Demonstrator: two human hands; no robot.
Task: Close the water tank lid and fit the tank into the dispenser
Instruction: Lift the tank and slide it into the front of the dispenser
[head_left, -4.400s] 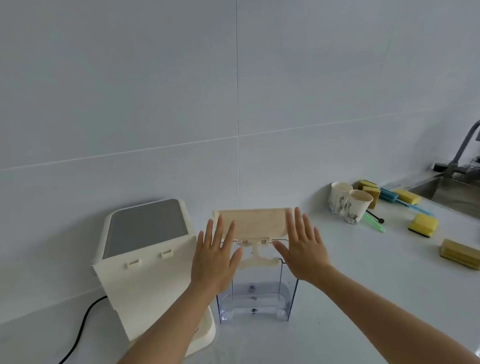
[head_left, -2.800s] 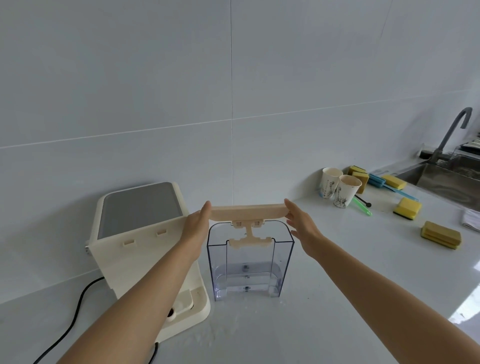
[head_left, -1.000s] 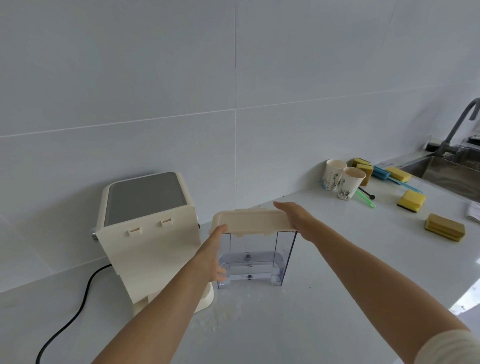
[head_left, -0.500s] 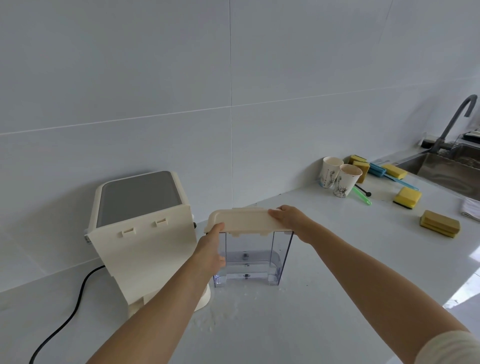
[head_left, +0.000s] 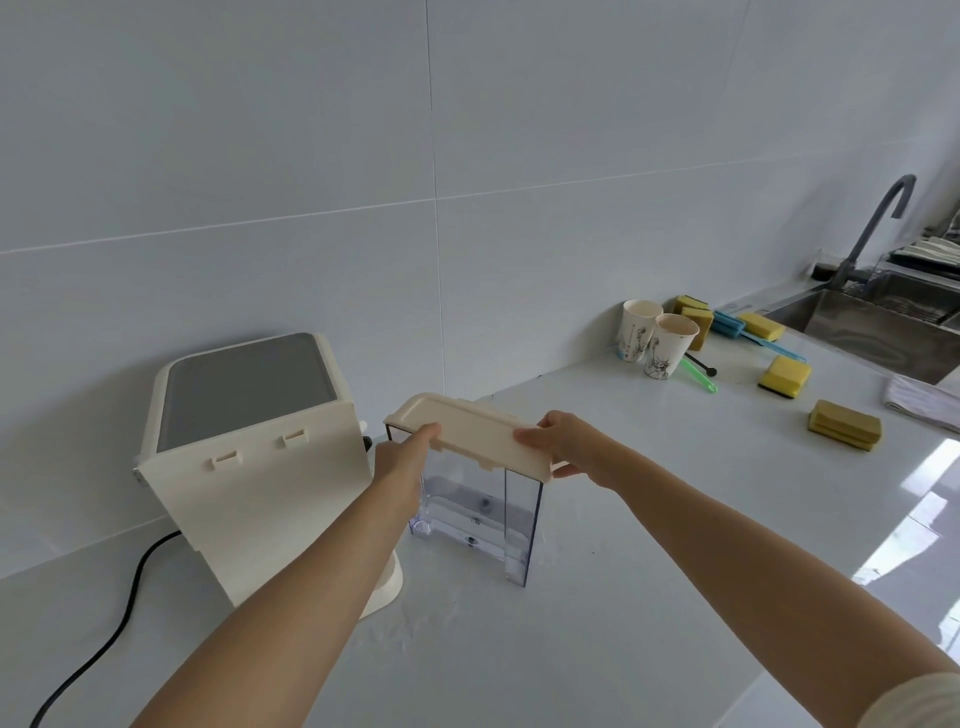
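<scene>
A clear plastic water tank (head_left: 470, 512) with its cream lid (head_left: 467, 431) closed on top is turned at an angle on the white counter. My left hand (head_left: 402, 462) grips the tank's left end under the lid. My right hand (head_left: 563, 441) holds the lid's right end, thumb on top. The cream dispenser (head_left: 249, 457) with a grey top stands just left of the tank, its flat back panel with two small slots facing me. Whether the tank's base touches the counter is unclear.
A black power cord (head_left: 114, 623) trails left from the dispenser. Two paper cups (head_left: 654, 343), several yellow sponges (head_left: 784, 376), a green tool (head_left: 698, 376) and a blue brush lie at the back right. A steel sink (head_left: 883, 322) with a faucet is far right. Water spots mark the counter (head_left: 597, 649).
The lid came down from upright to closed on the tank. Since half a second ago both hands have rotated the tank, so its right end now points toward me.
</scene>
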